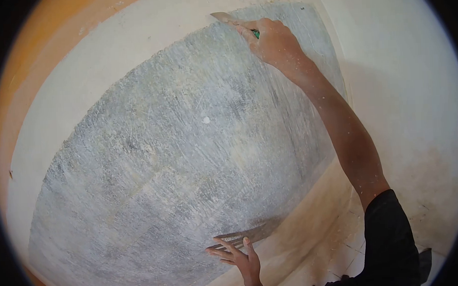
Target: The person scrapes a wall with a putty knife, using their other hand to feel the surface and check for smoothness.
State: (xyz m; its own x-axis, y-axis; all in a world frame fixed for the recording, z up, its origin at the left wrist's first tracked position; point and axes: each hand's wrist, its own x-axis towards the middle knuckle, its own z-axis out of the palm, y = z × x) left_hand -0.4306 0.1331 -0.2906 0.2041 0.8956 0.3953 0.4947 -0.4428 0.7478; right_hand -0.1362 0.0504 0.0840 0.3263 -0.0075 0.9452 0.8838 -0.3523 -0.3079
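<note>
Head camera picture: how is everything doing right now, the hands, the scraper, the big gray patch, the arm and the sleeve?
Right hand: closed around the scraper
Scraper: held, blade at the gray patch's upper edge
Left hand: open, fingers spread, holding nothing visible
Gray patch: scratched, streaky
Right forearm: bare, flecked with white
Black sleeve: short of the forearm
</note>
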